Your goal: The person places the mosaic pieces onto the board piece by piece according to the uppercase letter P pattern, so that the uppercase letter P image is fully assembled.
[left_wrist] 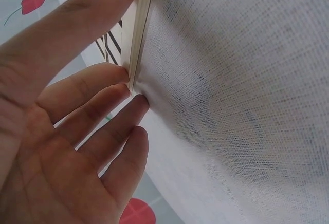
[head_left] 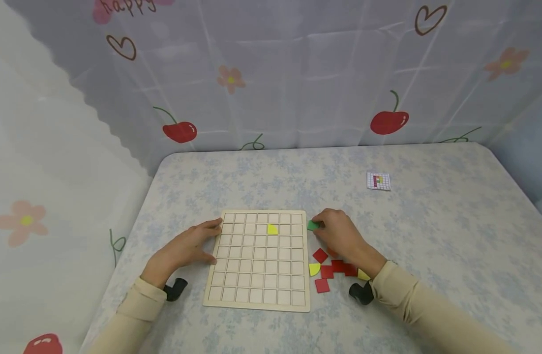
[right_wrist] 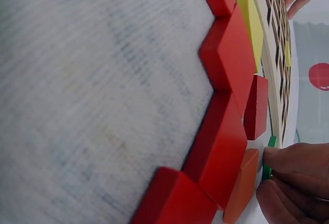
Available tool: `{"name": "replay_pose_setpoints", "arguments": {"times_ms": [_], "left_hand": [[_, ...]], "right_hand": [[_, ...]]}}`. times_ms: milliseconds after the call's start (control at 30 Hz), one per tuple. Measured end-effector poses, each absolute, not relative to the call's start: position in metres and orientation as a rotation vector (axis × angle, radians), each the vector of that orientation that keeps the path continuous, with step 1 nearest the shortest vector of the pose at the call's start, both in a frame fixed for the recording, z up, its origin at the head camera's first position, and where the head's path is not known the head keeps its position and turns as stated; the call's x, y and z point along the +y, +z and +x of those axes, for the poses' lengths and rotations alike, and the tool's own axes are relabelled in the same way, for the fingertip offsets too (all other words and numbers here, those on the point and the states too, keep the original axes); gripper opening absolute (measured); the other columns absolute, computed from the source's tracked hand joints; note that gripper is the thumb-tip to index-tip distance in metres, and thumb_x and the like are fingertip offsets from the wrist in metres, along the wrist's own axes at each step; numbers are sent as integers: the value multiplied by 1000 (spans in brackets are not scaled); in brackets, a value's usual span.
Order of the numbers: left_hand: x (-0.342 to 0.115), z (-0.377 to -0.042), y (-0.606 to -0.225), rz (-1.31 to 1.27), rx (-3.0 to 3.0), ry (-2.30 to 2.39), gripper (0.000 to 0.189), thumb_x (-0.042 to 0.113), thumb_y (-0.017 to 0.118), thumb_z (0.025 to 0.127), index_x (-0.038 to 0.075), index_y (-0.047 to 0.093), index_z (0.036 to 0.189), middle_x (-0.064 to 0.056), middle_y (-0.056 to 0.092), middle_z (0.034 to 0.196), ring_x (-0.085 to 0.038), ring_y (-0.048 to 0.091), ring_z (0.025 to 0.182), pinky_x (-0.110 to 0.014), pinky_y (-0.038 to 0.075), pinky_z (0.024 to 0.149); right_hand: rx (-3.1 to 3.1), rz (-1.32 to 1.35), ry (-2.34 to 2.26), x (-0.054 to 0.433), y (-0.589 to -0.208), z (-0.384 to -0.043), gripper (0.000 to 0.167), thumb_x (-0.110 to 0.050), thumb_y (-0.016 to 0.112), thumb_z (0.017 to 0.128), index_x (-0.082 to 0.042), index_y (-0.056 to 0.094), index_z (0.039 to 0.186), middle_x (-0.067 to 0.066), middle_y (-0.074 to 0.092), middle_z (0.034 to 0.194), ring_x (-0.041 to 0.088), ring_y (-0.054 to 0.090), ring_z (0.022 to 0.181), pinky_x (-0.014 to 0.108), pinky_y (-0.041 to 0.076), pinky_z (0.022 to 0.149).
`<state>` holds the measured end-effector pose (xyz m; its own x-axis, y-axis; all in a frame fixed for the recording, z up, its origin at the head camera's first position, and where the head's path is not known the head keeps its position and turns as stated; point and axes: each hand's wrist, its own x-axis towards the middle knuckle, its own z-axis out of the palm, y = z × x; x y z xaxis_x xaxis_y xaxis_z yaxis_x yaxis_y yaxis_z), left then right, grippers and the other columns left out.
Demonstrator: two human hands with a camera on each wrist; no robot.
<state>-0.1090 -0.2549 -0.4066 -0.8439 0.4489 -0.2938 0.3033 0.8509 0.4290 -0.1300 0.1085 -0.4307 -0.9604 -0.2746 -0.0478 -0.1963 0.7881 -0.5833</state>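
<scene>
A pale wooden grid board (head_left: 253,281) lies on the table, with one yellow tile (head_left: 272,229) in a cell of its second row from the back. Along the board's left edge rests my left hand (head_left: 187,249), thumb and fingers spread and fairly straight; its fingertips (left_wrist: 122,75) touch the wooden side in the left wrist view. My right hand (head_left: 342,238) pinches a small green tile (head_left: 313,225) between thumb and fingers, just beyond the board's right edge near the back corner.
Several red tiles (head_left: 337,266), a yellow quarter-round tile (head_left: 314,269) and an orange tile (right_wrist: 241,185) lie right of the board, partly under my right forearm. Farther back sits a small card (head_left: 378,181) with a coloured grid pattern. A printed curtain (head_left: 280,113) hangs behind the table.
</scene>
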Motion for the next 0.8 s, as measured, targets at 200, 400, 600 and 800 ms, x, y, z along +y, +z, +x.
{"name": "replay_pose_setpoints", "arguments": {"times_ms": [200, 400, 600, 800], "left_hand": [[-255, -109, -405, 570, 2655, 511, 78, 16, 86, 75, -8, 50, 139, -20, 31, 156, -44, 33, 139, -54, 39, 106], [-255, -110, -406, 570, 2655, 528, 76, 16, 86, 75, -8, 51, 138, -19, 32, 156, -44, 33, 139, -54, 39, 106], [-255, -109, -407, 564, 2645, 533, 77, 17, 86, 75, -7, 51, 139, -19, 31, 156, -44, 32, 139, -55, 39, 106], [-256, -109, -408, 560, 2643, 537, 78, 17, 87, 75, -8, 50, 140, -19, 31, 156, -43, 32, 140, -54, 38, 106]], "right_hand": [[2822, -391, -910, 112, -429, -130, 29, -4, 74, 86, 4, 72, 114, 12, 69, 106, 21, 64, 88, 39, 58, 80], [2794, -401, -908, 125, -427, -123, 32, -4, 70, 88, 3, 69, 120, 14, 68, 116, 26, 65, 99, 43, 57, 84], [2822, -393, -877, 144, -427, -108, 29, -6, 71, 88, 2, 71, 116, 13, 69, 113, 27, 65, 97, 44, 57, 83], [2776, -517, -858, 158, -423, -93, 28, 2, 69, 85, -2, 73, 111, 7, 71, 109, 22, 65, 92, 41, 57, 80]]}}
